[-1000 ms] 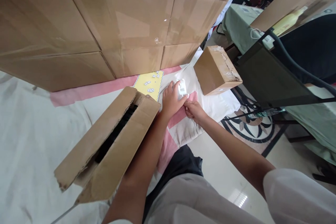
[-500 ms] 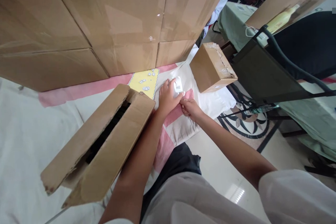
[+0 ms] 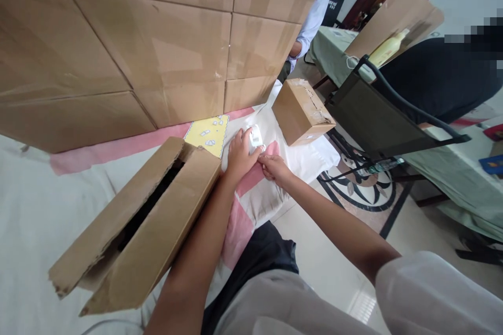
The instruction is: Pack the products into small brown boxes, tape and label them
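My left hand [image 3: 240,154] is closed around a small white object [image 3: 256,137], glossy like plastic, with an opening in it; I cannot make out its kind. Right at its near end, my right hand [image 3: 275,168] has thumb and forefinger pinched together, close to my left thumb. Something white and thin shows by those fingertips, too small to name. Both hands are low over the white and pink cloth [image 3: 271,193]. Beside my left forearm lies a long cardboard box [image 3: 184,209] with its flaps partly apart and a dark inside.
Stacked cardboard boxes [image 3: 176,57] form a wall in front. A small cardboard box [image 3: 304,111] lies to the right of my hands. A yellow printed sheet [image 3: 208,135] is against the stack. A dark folding chair [image 3: 377,99], with a person in it, stands right; another person's sleeve [image 3: 318,13] shows behind the stack.
The view has shifted, so most things sit a little lower and further left. Both hands keep nearly the same hold at the white object. More of the person behind the stack shows.
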### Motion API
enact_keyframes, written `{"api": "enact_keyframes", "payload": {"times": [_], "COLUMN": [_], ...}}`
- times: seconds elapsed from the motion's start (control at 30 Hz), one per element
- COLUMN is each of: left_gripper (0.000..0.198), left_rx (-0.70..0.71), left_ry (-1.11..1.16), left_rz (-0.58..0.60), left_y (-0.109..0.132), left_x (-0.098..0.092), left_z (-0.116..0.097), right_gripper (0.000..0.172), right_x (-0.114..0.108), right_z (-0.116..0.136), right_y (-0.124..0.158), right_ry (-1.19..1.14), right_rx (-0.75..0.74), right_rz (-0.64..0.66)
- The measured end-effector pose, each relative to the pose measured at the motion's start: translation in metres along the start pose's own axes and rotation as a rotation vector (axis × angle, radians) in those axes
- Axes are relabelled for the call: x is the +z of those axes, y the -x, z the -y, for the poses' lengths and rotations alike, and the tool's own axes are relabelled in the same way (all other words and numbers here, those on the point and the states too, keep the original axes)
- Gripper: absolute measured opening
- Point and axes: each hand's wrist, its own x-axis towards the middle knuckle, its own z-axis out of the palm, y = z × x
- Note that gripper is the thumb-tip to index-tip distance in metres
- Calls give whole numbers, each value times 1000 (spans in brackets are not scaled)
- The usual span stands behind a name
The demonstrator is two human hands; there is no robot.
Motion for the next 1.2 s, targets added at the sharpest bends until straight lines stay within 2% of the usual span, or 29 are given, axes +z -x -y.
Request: {"api": "enact_keyframes", "payload": {"times": [0.53, 1.0, 1.2], "left_gripper": [57, 61, 61], "left_rx": [-15, -30, -37], "left_ry": [83, 141, 162], "left_rz": [-14, -45, -62], "left_y": [3, 3, 3], "left_x": [5, 4, 4], "left_z": [-7, -8, -10], "right_gripper": [45, 47, 48], "right_x": [1, 0, 0], "right_z": [4, 10, 11], "right_y": [-2, 1, 2], "right_ry": [12, 39, 44], "right_rx": [78, 208, 221], "right_rz": [-33, -51, -49]}}
